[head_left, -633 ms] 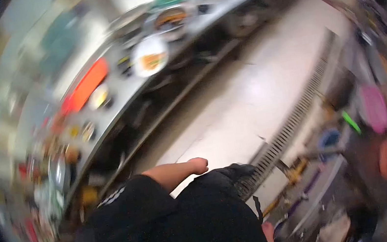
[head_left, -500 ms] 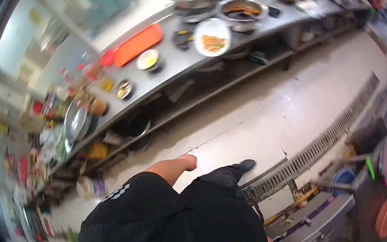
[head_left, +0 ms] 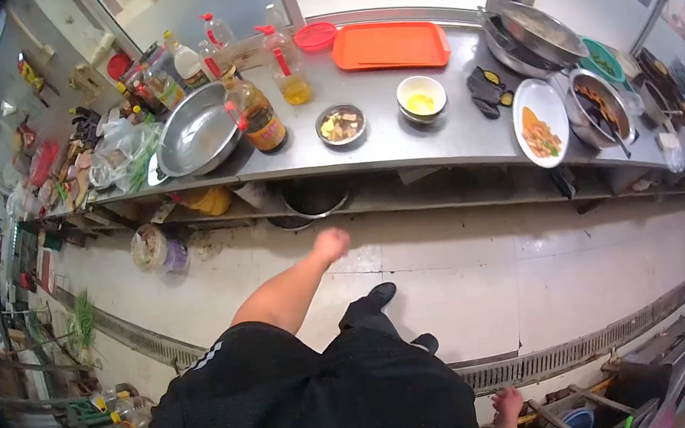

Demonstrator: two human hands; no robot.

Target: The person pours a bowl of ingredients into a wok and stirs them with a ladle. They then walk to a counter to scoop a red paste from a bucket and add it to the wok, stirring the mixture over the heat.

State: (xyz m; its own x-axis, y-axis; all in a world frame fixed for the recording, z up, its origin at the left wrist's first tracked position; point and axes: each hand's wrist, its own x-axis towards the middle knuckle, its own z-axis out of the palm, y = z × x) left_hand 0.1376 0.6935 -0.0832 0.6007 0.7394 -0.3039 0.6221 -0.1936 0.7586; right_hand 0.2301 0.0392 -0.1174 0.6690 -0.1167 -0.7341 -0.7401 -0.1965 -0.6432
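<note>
My left hand hangs over the floor in front of the counter, its fingers curled in with nothing seen in them. Low at the right, my right hand is loosely closed beside the stove side, and nothing shows in it. Nearest to the left hand is a dark pan on the shelf under the counter. On the counter above stand a small bowl of chopped ingredients, a bowl with yellow egg, an oil bottle and a large steel basin. Neither hand touches any of these.
The steel counter runs across the view, with an orange tray, black gloves, a white plate of food and a steel pot. A bucket stands on the floor. A drain grate crosses the tiles.
The view has turned left along the counter, so the bottles and basin sit nearer the middle. My right hand has come into clear view at the lower right; my left remains extended.
</note>
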